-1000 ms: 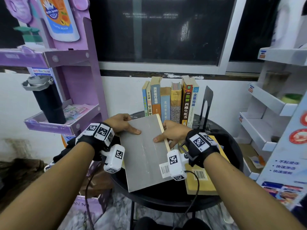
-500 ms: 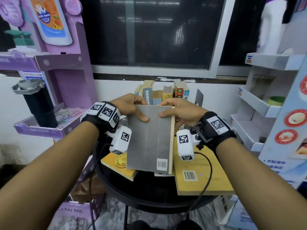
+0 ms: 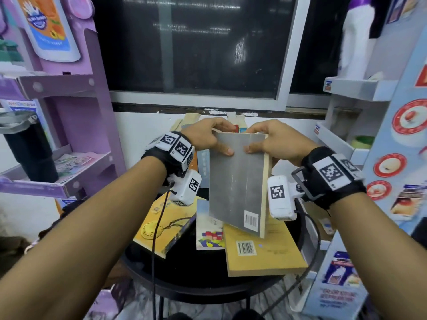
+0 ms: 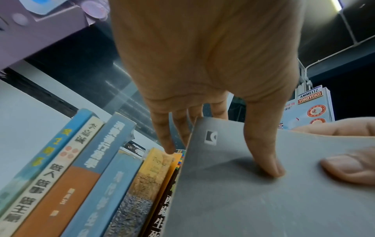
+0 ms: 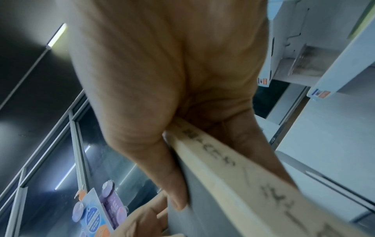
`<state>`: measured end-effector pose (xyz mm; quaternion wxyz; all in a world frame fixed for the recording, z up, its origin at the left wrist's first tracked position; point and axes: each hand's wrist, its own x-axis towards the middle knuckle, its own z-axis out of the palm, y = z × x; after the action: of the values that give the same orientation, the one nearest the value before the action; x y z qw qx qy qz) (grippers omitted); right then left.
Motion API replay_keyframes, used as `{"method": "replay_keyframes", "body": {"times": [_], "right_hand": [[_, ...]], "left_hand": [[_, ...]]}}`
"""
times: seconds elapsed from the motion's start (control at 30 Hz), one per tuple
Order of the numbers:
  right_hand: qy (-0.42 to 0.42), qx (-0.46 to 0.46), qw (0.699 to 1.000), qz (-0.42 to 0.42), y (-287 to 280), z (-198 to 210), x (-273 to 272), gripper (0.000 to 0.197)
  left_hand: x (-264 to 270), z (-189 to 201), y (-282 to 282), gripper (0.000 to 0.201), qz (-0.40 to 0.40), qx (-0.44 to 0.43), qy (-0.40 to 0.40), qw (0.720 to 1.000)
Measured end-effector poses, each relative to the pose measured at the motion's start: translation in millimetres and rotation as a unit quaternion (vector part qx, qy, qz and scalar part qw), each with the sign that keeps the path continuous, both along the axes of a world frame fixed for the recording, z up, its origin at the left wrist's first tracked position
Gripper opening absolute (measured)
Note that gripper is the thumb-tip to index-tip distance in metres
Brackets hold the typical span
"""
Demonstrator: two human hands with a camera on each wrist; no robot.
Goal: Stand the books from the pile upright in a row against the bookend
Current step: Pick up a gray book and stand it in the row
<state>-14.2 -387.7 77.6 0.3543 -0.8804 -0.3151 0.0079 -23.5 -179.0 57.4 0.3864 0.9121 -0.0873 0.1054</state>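
Observation:
A grey-covered book [image 3: 238,181] hangs nearly upright above the round black table [image 3: 201,282], barcode at its lower end. My left hand [image 3: 208,138] grips its top left corner, thumb on the cover [image 4: 263,160], fingers behind. My right hand [image 3: 268,140] grips the top right corner by the tan page edge [image 5: 233,173]. Behind it stands the row of upright books [image 4: 91,176]; only their tops [image 3: 191,118] show in the head view. The bookend is hidden. Still flat in the pile lie a yellow book [image 3: 166,222], a white book with coloured blocks [image 3: 209,229] and a tan book [image 3: 263,250].
A purple display shelf [image 3: 76,116] holding a black flask [image 3: 27,146] stands at the left. White shelving [image 3: 342,139] and a printed display [image 3: 406,139] close in at the right. A dark window [image 3: 196,47] and a white wall lie behind the table.
Both hands have lifted the grey book off the pile and tipped it from flat to nearly upright, carrying it up in front of the standing row. The flat books beneath it now show.

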Motion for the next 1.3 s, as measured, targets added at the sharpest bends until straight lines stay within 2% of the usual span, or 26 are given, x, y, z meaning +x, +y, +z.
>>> {"method": "replay_keyframes", "body": {"times": [0.07, 0.13, 0.23, 0.37, 0.5, 0.6, 0.8, 0.97, 1.17, 1.3], "right_hand": [[0.005, -0.009, 1.000, -0.022, -9.1, 1.2, 3.9, 0.026], [0.005, -0.010, 0.999, -0.048, -17.8, 2.2, 9.7, 0.025], [0.000, -0.001, 0.997, -0.082, -27.7, 3.8, 19.5, 0.023], [-0.014, 0.013, 0.994, -0.111, -34.3, 4.7, 33.8, 0.023], [-0.044, 0.013, 0.990, -0.137, -33.8, 4.4, 48.8, 0.024], [-0.060, 0.012, 0.987, -0.151, -30.6, 5.1, 58.4, 0.018], [-0.094, 0.016, 0.974, -0.203, -19.2, -0.3, 80.6, 0.019], [-0.099, 0.032, 0.972, -0.210, -6.0, -9.8, 96.8, 0.019], [-0.107, 0.059, 0.966, -0.229, 15.5, -28.0, 115.9, 0.027], [-0.111, 0.082, 0.967, -0.212, 32.1, -42.5, 126.9, 0.031]], "left_hand": [[11.5, -0.7, -7.5, 0.060, 0.006, -0.005, -0.009, 1.000], [23.1, -2.4, -14.9, 0.054, 0.029, -0.005, -0.027, 0.999], [41.0, -7.6, -23.5, 0.044, 0.089, 0.040, -0.073, 0.993], [61.0, -12.6, -33.3, 0.048, 0.152, 0.093, -0.107, 0.978], [77.3, -11.8, -37.3, 0.049, 0.183, 0.123, -0.106, 0.970], [86.8, -10.8, -38.1, 0.051, 0.179, 0.131, -0.106, 0.969], [106.6, -13.2, -37.7, 0.051, 0.169, 0.168, -0.086, 0.967], [120.7, -17.9, -35.1, 0.041, 0.172, 0.209, -0.100, 0.958], [133.4, -18.9, -25.8, 0.032, 0.153, 0.165, -0.111, 0.968], [136.7, -24.5, -17.9, 0.028, 0.125, 0.142, -0.121, 0.974]]}}
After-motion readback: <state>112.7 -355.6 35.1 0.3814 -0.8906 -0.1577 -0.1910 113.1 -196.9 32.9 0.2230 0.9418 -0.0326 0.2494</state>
